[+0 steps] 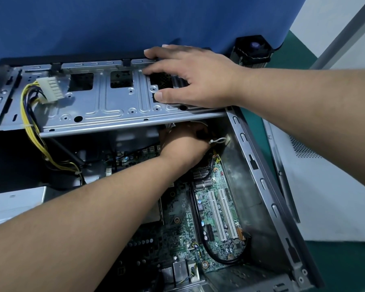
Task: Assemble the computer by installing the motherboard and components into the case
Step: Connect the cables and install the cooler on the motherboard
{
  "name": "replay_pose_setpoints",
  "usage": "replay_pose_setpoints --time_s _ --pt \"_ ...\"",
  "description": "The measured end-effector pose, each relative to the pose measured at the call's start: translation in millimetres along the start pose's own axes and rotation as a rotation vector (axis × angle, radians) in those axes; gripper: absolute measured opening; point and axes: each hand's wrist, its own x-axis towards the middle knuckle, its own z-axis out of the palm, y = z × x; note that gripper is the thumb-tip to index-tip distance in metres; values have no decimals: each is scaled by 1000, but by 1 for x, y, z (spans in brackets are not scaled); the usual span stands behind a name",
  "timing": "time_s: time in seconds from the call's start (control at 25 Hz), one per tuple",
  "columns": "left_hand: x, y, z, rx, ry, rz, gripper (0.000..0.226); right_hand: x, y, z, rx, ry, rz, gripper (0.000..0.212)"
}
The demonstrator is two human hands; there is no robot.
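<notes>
We have the case [259,163] lying open on the tabletop, the motherboard [211,218] already flat on its floor, its long axis running from the near edge toward the far edge. Our left hand [183,144] reaches in under the drive cage [114,102] at the far right corner of the board, its grip curled around something small among the cables there; we cannot tell what. Our right hand [190,79] rests spread and flat on top of the cage, holding nothing, directly above the left, so the connection point lies beneath it, nearer the left hand
</notes>
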Motion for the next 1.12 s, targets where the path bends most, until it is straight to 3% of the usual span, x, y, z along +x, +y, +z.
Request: replay_pose_setpoints --time_s 0.36,1.12 --pt "2 1 -1 93 -16 2 28 0 0 1 1 0 2 67" --pt "5 -3 3 251 -21 8 26 0 0 2 -11 0 4 68"
